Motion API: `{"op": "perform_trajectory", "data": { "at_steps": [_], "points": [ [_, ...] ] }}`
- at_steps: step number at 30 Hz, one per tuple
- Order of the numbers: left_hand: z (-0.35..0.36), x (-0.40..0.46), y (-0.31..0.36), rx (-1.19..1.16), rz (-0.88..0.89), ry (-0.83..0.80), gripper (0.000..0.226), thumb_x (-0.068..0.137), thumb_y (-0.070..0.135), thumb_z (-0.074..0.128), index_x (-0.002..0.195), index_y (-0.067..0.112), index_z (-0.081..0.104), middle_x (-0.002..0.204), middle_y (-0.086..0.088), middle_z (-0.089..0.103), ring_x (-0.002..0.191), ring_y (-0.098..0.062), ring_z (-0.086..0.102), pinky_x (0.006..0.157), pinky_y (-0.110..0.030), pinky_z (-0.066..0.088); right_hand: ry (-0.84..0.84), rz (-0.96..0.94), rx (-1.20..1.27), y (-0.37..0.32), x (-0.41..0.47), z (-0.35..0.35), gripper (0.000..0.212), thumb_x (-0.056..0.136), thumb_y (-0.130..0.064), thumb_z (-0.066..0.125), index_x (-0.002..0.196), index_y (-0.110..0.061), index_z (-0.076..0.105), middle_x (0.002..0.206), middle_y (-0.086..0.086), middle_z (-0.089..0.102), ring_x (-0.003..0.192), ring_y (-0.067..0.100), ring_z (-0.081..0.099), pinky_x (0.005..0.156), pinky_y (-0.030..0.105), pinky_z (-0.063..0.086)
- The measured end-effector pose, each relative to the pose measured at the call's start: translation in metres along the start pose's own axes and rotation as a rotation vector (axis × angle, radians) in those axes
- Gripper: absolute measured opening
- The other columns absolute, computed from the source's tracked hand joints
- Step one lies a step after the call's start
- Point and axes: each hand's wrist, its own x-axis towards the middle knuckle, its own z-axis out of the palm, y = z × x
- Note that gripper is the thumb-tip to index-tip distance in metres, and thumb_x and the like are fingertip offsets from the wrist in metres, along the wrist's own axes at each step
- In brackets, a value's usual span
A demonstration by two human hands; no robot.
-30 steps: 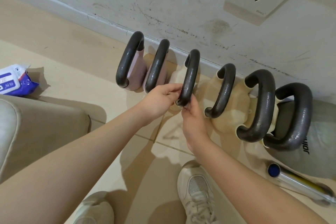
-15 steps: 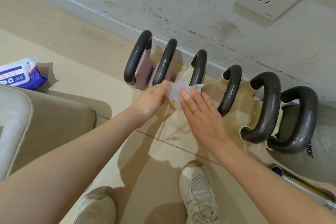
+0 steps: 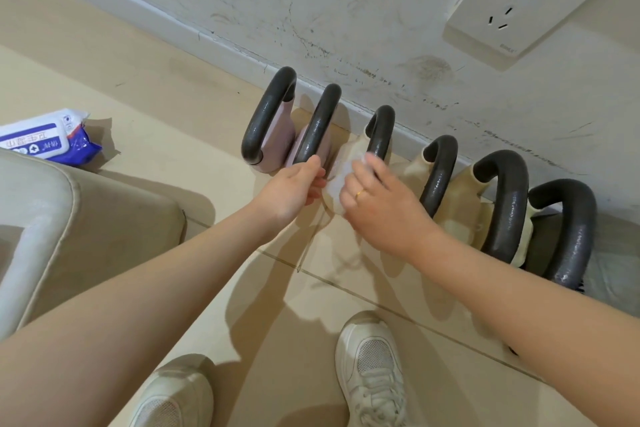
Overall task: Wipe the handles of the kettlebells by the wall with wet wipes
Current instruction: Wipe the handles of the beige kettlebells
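Observation:
Several kettlebells with dark handles stand in a row along the wall. My left hand (image 3: 294, 187) and my right hand (image 3: 377, 201) both hold a white wet wipe (image 3: 334, 184) between them, just in front of the third handle from the left (image 3: 381, 130). The left hand pinches the wipe's left edge, below the second handle (image 3: 317, 123). The right hand, blurred and wearing a ring, lies over the wipe's right side and hides the lower part of the third handle. The pink kettlebell (image 3: 277, 139) stands at the row's left end.
A blue and white pack of wet wipes (image 3: 48, 140) lies on the tiled floor at the left. A beige cushioned seat (image 3: 69, 215) fills the left foreground. My two white shoes (image 3: 370, 367) stand below. A wall socket (image 3: 519, 3) sits at the upper right.
Both hands came off the third handle's lower end and spread the wipe out between them. The right hand's fingers have now closed over the wipe's right side.

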Motion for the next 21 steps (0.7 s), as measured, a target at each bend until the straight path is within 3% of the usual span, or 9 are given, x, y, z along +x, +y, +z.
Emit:
{"op": "perform_trajectory", "data": {
  "at_steps": [2, 6, 9, 12, 14, 16, 19, 21],
  "points": [
    [0.001, 0.001, 0.003, -0.022, -0.003, -0.001, 0.042, 0.097, 0.039, 0.034, 0.109, 0.008, 0.059, 0.103, -0.009, 0.064, 0.102, -0.027, 0.061, 0.097, -0.035, 0.048, -0.028, -0.042, 0.057, 0.009, -0.003, 0.004, 0.04, 0.088, -0.029, 0.033, 0.099, -0.004, 0.062, 0.102, 0.013, 0.067, 0.112, 0.034, 0.056, 0.108, 0.045, 0.022],
    [0.005, 0.003, 0.007, -0.066, -0.011, -0.015, 0.042, 0.098, 0.036, 0.034, 0.104, 0.005, 0.061, 0.095, -0.01, 0.065, 0.092, -0.022, 0.061, 0.089, -0.029, 0.049, -0.003, 0.196, 0.303, 0.042, 0.006, 0.006, 0.059, 0.084, -0.055, 0.038, 0.112, -0.008, 0.059, 0.126, 0.013, 0.06, 0.125, 0.033, 0.048, 0.112, 0.043, 0.019],
    [0.011, 0.005, 0.008, 0.066, 0.028, -0.04, 0.024, 0.093, 0.024, 0.049, 0.096, 0.007, 0.066, 0.094, -0.004, 0.066, 0.094, -0.017, 0.06, 0.091, -0.028, 0.046, 0.053, 0.142, 0.45, 0.041, 0.004, 0.012, 0.059, 0.085, -0.052, 0.037, 0.114, -0.006, 0.06, 0.129, 0.015, 0.058, 0.128, 0.034, 0.045, 0.109, 0.045, 0.027],
    [0.017, 0.007, 0.01, 0.155, 0.042, -0.091, 0.016, 0.089, 0.016, 0.055, 0.095, 0.01, 0.068, 0.096, -0.001, 0.066, 0.091, -0.011, 0.057, 0.091, -0.027, 0.043, 0.096, 0.032, 0.435, 0.05, 0.006, 0.018, 0.051, 0.09, -0.045, 0.034, 0.112, -0.008, 0.063, 0.124, 0.012, 0.062, 0.126, 0.031, 0.048, 0.109, 0.044, 0.029],
    [0.022, 0.009, 0.013, 0.197, 0.049, -0.122, 0.018, 0.088, 0.016, 0.056, 0.097, 0.007, 0.068, 0.093, -0.001, 0.064, 0.089, -0.013, 0.055, 0.089, -0.027, 0.043, 0.077, 0.204, 0.543, 0.062, 0.01, 0.02, 0.053, 0.092, -0.044, 0.028, 0.121, -0.013, 0.059, 0.134, 0.008, 0.055, 0.133, 0.026, 0.04, 0.113, 0.037, 0.017],
    [0.028, 0.012, 0.019, 0.225, 0.079, -0.147, 0.023, 0.088, 0.021, 0.057, 0.099, 0.002, 0.065, 0.085, -0.003, 0.058, 0.081, -0.012, 0.05, 0.077, -0.023, 0.042, 0.084, 0.306, 0.704, 0.066, 0.014, 0.025, 0.059, 0.09, -0.047, 0.02, 0.13, -0.016, 0.052, 0.144, 0.003, 0.044, 0.14, 0.022, 0.026, 0.114, 0.032, 0.007],
    [0.036, 0.02, 0.029, 0.224, 0.146, -0.129, 0.033, 0.087, 0.026, 0.059, 0.101, -0.004, 0.062, 0.083, -0.006, 0.055, 0.077, -0.012, 0.048, 0.068, -0.02, 0.04, 0.089, 0.208, 0.834, 0.062, 0.015, 0.022, 0.059, 0.089, -0.046, 0.02, 0.123, -0.016, 0.057, 0.138, 0.002, 0.05, 0.141, 0.022, 0.024, 0.114, 0.035, 0.009],
    [0.041, 0.025, 0.032, 0.25, 0.148, -0.129, 0.039, 0.085, 0.028, 0.062, 0.098, -0.009, 0.059, 0.08, -0.009, 0.053, 0.075, -0.016, 0.047, 0.071, -0.027, 0.044, 0.103, 0.143, 0.857, 0.064, 0.012, 0.018, 0.058, 0.089, -0.045, 0.021, 0.121, -0.015, 0.059, 0.134, 0.001, 0.054, 0.14, 0.021, 0.026, 0.115, 0.035, 0.009]
  ]
}}
